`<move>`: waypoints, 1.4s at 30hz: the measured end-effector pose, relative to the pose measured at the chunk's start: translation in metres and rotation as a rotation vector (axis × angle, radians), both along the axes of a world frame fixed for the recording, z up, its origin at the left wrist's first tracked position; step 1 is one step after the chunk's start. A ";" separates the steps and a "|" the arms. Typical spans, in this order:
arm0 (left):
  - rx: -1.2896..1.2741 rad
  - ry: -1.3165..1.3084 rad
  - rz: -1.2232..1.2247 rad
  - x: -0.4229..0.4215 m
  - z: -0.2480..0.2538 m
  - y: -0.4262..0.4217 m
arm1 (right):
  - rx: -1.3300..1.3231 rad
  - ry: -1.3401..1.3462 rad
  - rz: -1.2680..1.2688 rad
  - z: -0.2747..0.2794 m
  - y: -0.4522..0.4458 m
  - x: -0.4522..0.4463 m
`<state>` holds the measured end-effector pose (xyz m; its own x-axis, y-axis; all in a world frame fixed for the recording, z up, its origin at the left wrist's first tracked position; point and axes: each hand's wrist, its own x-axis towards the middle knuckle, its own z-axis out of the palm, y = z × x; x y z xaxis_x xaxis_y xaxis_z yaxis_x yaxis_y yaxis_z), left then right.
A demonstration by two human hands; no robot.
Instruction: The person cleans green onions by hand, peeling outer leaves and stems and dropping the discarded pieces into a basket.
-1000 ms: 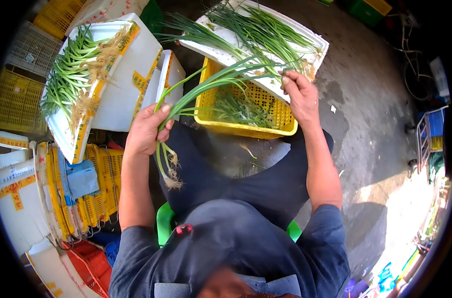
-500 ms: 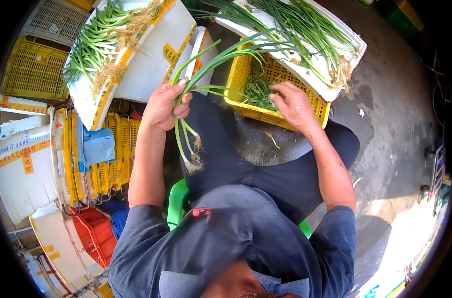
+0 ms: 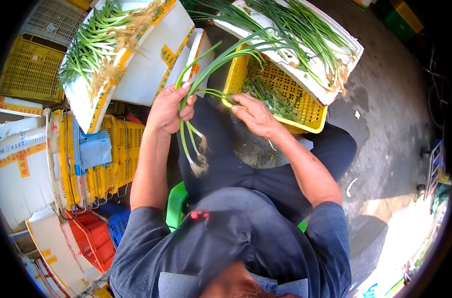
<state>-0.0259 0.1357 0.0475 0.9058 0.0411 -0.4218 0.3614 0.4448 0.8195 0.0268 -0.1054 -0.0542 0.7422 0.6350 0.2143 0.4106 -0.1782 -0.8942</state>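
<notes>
My left hand (image 3: 174, 107) is wrapped round a few green onions (image 3: 206, 72), whose rooted ends hang below it and whose long leaves reach up and right. My right hand (image 3: 256, 115) pinches leaf tips of the same onions, just over the near left rim of a yellow basket (image 3: 313, 121). Leafy scraps (image 3: 268, 94) lie inside the basket. Across its far side rests a white foam lid (image 3: 352, 62) with loose green onions (image 3: 305, 32) on it.
A white foam box (image 3: 146, 74) at upper left carries a row of onions (image 3: 94, 47), roots facing right. Yellow crates (image 3: 30, 69), a folded yellow stack with a blue cloth (image 3: 96, 149) and a red crate (image 3: 94, 238) stand left. A metal cart (image 3: 436, 166) is far right.
My right hand has moved left from over the basket to the onion leaves and closed on them. My left hand still holds the onions. Earlier, the whole view shifted.
</notes>
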 end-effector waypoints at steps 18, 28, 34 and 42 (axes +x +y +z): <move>0.032 0.059 -0.006 -0.021 -0.015 0.000 | -0.030 0.145 -0.320 0.006 0.018 -0.008; 0.074 0.034 0.016 -0.026 -0.012 0.006 | -0.450 0.132 -0.551 -0.059 -0.031 0.043; -0.001 -0.028 0.046 -0.024 -0.009 -0.002 | -0.717 -0.093 -0.519 -0.052 -0.046 0.034; -0.175 -0.020 0.017 0.008 -0.028 -0.032 | -0.034 0.510 -0.055 0.023 -0.001 -0.042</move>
<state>-0.0181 0.1032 0.0200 0.9137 -0.0163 -0.4061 0.3376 0.5868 0.7360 -0.0152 -0.1065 -0.0311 0.7793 0.5926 -0.2038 -0.0873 -0.2193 -0.9717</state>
